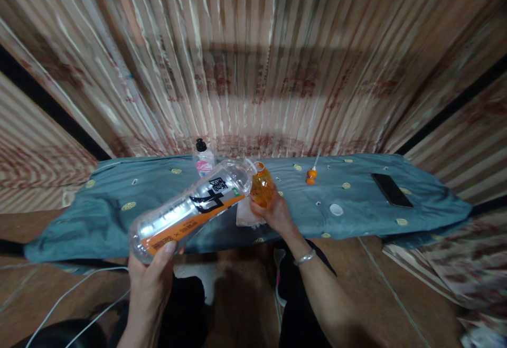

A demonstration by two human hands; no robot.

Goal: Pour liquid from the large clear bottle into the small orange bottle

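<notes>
My left hand is wrapped round the lower end of a large clear plastic bottle with an orange and black label. The bottle tilts so that its open mouth points right, at the top of a small orange translucent bottle. Around that small bottle my right hand is closed, holding it roughly upright above the cloth. Whether liquid runs between the two mouths I cannot make out. A folded pale cloth lies below them. To the right rests an orange pump top with a thin tube.
Teal patterned fabric covers the narrow table. On it are a black-capped clear bottle at the back, a white round cap and a dark phone. Striped curtains hang behind. A white cable runs at lower left.
</notes>
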